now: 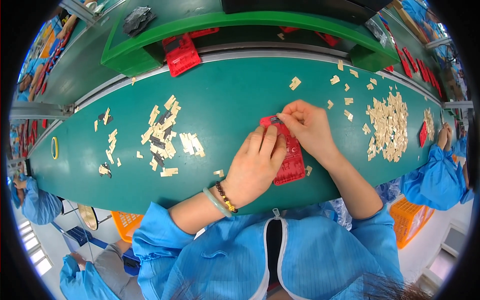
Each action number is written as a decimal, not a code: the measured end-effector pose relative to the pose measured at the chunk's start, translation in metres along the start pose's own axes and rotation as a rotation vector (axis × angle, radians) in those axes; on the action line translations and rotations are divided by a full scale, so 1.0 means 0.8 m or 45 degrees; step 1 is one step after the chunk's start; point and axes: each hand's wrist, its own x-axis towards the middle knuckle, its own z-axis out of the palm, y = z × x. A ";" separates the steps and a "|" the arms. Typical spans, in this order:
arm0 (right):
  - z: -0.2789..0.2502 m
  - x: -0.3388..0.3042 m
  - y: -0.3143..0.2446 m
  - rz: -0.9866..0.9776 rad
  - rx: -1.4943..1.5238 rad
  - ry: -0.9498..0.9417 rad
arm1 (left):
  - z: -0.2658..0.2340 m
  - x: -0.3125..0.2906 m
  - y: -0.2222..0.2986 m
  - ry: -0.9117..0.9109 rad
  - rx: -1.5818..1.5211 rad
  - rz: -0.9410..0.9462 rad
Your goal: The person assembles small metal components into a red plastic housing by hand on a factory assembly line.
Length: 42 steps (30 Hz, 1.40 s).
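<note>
A red plastic housing (pixel 291 162) lies on the green table in front of me, its moulded inner side up. My left hand (pixel 254 162) lies over its left edge, fingers curled onto it and holding it down. At the far end of the housing my right hand (pixel 311 131) has thumb and forefinger pinched together. A small dark strip (pixel 274 120) sits there, right at those fingertips. Whether the pinch holds anything is hidden by the fingers. A small pale piece (pixel 308 170) lies just right of the housing, and another pale piece (pixel 219 173) lies near my left wrist.
A large heap of pale flat pieces (pixel 389 127) spreads at the right. Left of my hands lies a mixed pile of pale and dark pieces (pixel 162 132). A yellow tape ring (pixel 54 148) is at far left. Beyond stands a green shelf (pixel 250 21) with a red housing (pixel 182 57) beneath.
</note>
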 end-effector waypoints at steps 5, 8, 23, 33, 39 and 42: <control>-0.001 -0.001 -0.010 0.026 -0.083 -0.027 | 0.001 0.002 -0.005 0.028 -0.109 -0.015; -0.001 0.000 -0.006 -0.013 -0.150 -0.006 | 0.001 0.005 -0.006 0.055 -0.163 -0.019; -0.017 -0.031 0.009 -0.949 -1.094 0.185 | -0.014 0.010 -0.009 0.036 -0.162 0.008; -0.023 -0.031 0.014 -1.101 -1.104 0.235 | -0.013 0.017 -0.008 0.101 -0.253 -0.004; -0.024 -0.043 0.003 -0.956 -1.117 0.272 | -0.010 0.031 -0.012 0.124 -0.207 0.018; -0.037 -0.077 -0.010 -0.995 -1.026 0.081 | -0.008 0.034 -0.023 0.009 -0.206 0.036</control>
